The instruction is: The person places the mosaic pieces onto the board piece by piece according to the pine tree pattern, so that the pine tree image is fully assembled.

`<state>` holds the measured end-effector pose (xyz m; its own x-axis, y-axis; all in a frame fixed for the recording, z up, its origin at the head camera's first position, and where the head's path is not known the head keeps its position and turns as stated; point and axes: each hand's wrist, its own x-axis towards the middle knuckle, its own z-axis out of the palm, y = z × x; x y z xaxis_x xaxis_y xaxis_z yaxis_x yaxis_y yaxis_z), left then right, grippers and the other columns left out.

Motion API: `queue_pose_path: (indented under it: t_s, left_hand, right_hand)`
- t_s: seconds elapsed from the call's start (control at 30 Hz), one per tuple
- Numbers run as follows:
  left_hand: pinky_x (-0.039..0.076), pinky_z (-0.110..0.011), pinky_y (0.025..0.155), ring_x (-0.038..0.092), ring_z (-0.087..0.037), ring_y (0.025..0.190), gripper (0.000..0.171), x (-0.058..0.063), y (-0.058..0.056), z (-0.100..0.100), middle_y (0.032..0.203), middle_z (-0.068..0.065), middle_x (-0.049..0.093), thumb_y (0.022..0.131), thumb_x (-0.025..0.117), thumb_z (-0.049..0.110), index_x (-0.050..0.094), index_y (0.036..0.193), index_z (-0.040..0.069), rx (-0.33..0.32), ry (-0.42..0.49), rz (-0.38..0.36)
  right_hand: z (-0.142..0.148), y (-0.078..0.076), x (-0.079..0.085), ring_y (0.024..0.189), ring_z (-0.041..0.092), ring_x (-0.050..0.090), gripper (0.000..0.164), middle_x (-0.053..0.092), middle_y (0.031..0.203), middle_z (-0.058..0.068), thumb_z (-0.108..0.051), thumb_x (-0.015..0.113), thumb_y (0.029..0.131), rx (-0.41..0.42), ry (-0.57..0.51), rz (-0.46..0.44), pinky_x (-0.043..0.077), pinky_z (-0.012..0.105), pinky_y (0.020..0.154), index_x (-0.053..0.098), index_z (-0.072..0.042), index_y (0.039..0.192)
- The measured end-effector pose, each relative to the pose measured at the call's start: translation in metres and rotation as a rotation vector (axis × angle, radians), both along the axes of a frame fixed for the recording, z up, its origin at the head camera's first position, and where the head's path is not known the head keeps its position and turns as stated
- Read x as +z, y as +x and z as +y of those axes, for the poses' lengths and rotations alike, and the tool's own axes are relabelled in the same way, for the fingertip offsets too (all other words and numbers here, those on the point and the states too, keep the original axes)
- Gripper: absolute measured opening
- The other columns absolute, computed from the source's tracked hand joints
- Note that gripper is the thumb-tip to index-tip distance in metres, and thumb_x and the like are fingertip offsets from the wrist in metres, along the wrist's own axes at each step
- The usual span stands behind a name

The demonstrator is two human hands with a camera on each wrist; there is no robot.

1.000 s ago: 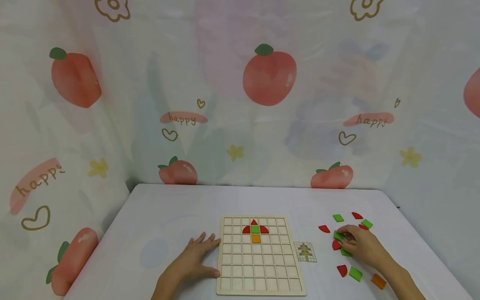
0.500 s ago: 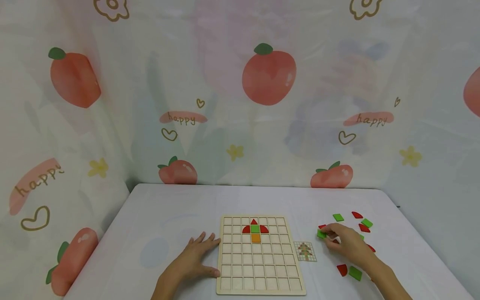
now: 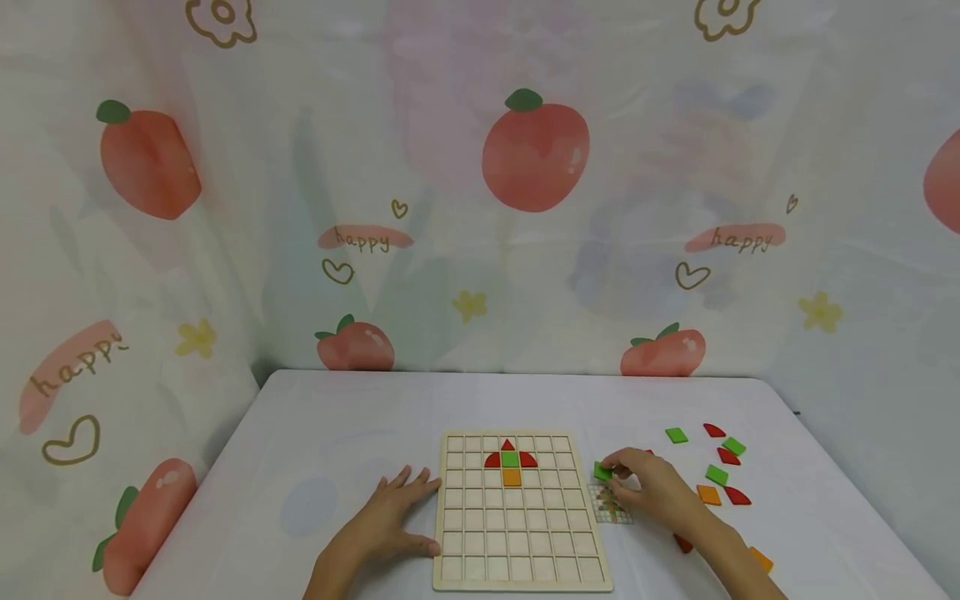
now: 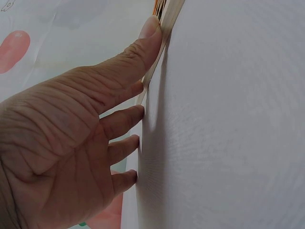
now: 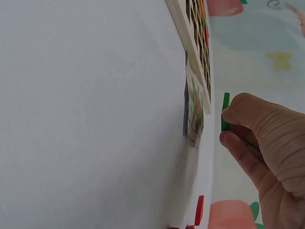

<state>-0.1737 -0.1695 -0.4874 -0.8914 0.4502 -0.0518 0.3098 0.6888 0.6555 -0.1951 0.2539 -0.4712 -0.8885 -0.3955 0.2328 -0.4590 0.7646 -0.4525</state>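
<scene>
A wooden grid board (image 3: 525,546) lies on the table, with a red triangle (image 3: 507,445), two red quarter-round tiles, a green square tile (image 3: 510,459) and an orange square tile (image 3: 512,477) set in its upper cells. My left hand (image 3: 381,518) rests at the board's left edge, fingers spread, with the thumb against the rim in the left wrist view. Between thumb and fingers my right hand (image 3: 654,490) pinches a green square tile (image 5: 225,110), raised over the table just right of the board. Below it lies a small pattern card (image 3: 611,505), partly covered by that hand.
Right of the board lie loose tiles: green squares (image 3: 677,435), red quarter-rounds (image 3: 737,497) and orange squares (image 3: 708,495). Some are partly hidden by the right arm. A printed cloth (image 3: 536,275) hangs behind the white table (image 3: 360,408).
My right hand picked the green tile out of the loose pieces and carried it left, over to the pattern card. The left hand stays at the board's edge.
</scene>
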Motion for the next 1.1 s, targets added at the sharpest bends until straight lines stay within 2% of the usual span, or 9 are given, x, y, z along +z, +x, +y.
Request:
queue_pose_path:
  t_s: [0.4,0.67,0.83,1.1]
  left_hand:
    - [0.012,-0.073,0.119,0.024,-0.051,0.15,0.095,-0.001,0.001,0.0,0.156,-0.023,0.044,0.067,0.092,0.04,0.054,0.147,0.007,0.012,-0.011,-0.001]
    - [0.012,-0.072,0.12,0.024,-0.05,0.151,0.096,-0.002,0.001,-0.002,0.156,-0.023,0.044,0.067,0.092,0.042,0.054,0.148,0.007,0.01,-0.004,0.001]
    - [0.012,-0.073,0.119,0.024,-0.051,0.15,0.096,-0.002,0.0,-0.003,0.156,-0.023,0.044,0.067,0.091,0.042,0.054,0.148,0.007,0.003,-0.004,0.01]
    - [0.011,-0.073,0.119,0.024,-0.051,0.15,0.095,0.0,0.0,-0.002,0.157,-0.024,0.043,0.068,0.091,0.041,0.053,0.148,0.006,-0.011,0.005,0.012]
  right_hand:
    - [-0.039,-0.007,0.003,0.089,0.008,0.058,0.019,0.068,0.101,-0.007,-0.003,0.074,0.089,0.07,-0.02,-0.035,0.058,0.029,0.078,0.071,-0.01,0.106]
    - [-0.067,-0.014,0.0,0.088,0.01,0.058,0.016,0.068,0.1,-0.003,-0.001,0.072,0.088,0.168,0.027,-0.027,0.056,0.027,0.077,0.071,-0.007,0.103]
    - [-0.079,-0.016,-0.002,0.093,0.014,0.061,0.015,0.07,0.1,0.0,0.002,0.071,0.086,0.239,0.072,0.027,0.058,0.032,0.08,0.071,-0.007,0.098]
    - [-0.088,-0.018,-0.002,0.102,0.024,0.068,0.009,0.071,0.105,0.005,0.002,0.074,0.089,0.298,0.11,0.084,0.061,0.035,0.085,0.076,-0.004,0.096]
